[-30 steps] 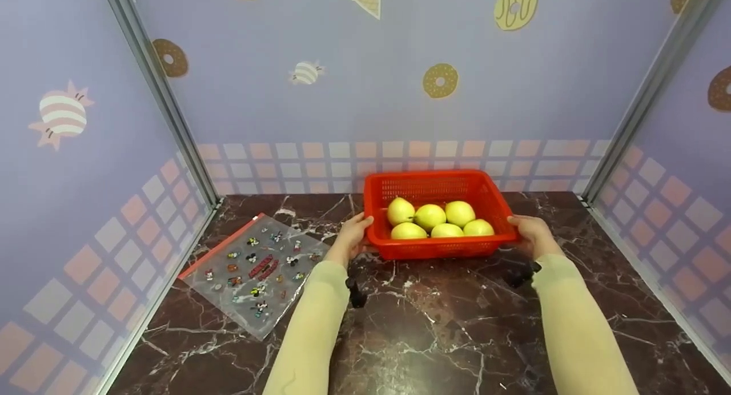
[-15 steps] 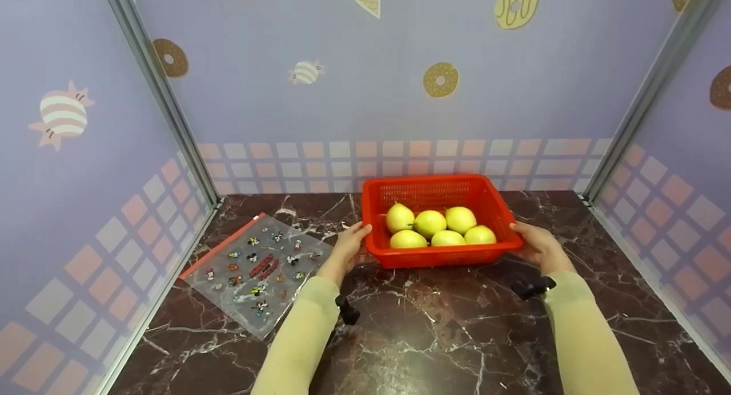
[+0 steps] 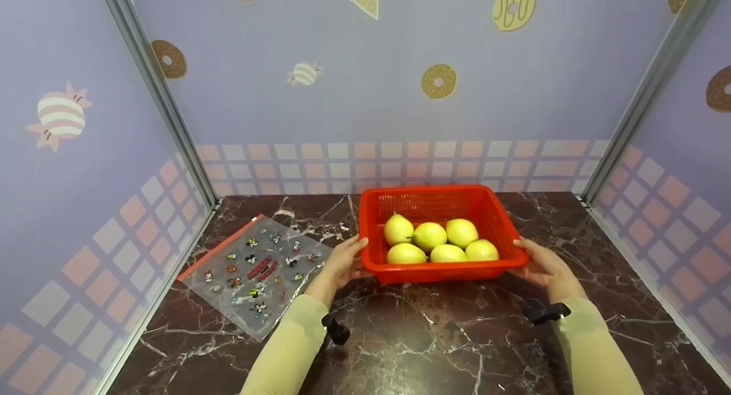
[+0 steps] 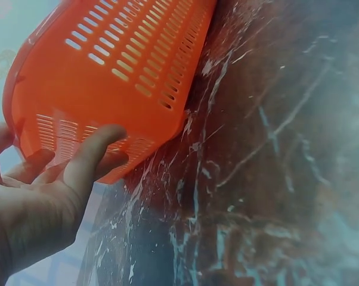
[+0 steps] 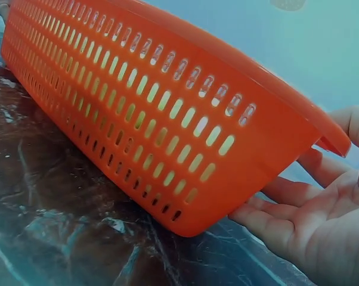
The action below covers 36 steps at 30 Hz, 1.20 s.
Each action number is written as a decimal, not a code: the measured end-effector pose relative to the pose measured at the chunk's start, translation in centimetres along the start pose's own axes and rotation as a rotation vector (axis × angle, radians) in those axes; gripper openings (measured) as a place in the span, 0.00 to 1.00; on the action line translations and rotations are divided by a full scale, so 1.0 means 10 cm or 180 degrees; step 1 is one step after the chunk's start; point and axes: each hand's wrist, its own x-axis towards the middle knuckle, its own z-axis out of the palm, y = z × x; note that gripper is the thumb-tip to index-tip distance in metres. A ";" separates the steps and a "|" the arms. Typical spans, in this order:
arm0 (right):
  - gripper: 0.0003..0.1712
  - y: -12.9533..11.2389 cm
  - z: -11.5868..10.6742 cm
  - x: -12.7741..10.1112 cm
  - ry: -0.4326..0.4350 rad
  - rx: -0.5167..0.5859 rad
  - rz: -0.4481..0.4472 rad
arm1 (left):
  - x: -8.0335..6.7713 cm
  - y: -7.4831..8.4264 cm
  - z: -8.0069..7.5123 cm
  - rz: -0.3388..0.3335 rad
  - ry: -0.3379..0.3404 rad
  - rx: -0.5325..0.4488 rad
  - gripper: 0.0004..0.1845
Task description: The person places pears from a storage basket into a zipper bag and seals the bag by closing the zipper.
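A red plastic basket with slotted walls stands between my two hands. Several yellow-green pears lie inside it, some with stems showing. My left hand grips the basket's left side near the front corner, thumb at the rim and fingers against the outer wall, as the left wrist view shows. On the opposite side my right hand holds the right front corner, its thumb at the rim and its fingers under and against the wall. Whether the basket's bottom touches the table I cannot tell.
A clear zip bag with a red zip edge and small cartoon prints lies flat at the left. The dark marble-patterned table is bounded by printed panels at the back and both sides.
Both hands have drawn the basket with its pears away from the back wall, toward me. The zip bag has stayed in its place.
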 end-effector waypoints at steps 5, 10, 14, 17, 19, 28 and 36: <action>0.22 0.07 0.00 -0.14 -0.0128 -0.0090 -0.0037 | -0.11 -0.05 -0.02 0.0007 -0.0070 0.0020 0.32; 0.25 0.14 -0.02 -0.22 -0.0448 -0.0201 -0.0073 | -0.22 -0.10 -0.03 0.0031 -0.0109 0.0046 0.31; 0.27 0.21 -0.01 -0.29 -0.0587 -0.0254 -0.0097 | -0.31 -0.15 -0.04 0.0050 -0.0142 0.0053 0.31; 0.27 0.25 -0.01 -0.35 -0.0599 -0.0272 -0.0098 | -0.36 -0.18 -0.04 0.0067 -0.0151 0.0047 0.31; 0.28 0.26 -0.02 -0.37 -0.0652 -0.0284 -0.0091 | -0.39 -0.19 -0.04 0.0061 -0.0142 0.0020 0.31; 0.32 0.29 -0.03 -0.45 -0.0946 -0.0272 -0.0111 | -0.51 -0.19 -0.03 0.0071 -0.0150 0.0001 0.32; 0.32 0.36 0.02 -0.57 -0.0888 -0.0269 -0.0161 | -0.62 -0.22 -0.05 0.0079 -0.0196 0.0017 0.32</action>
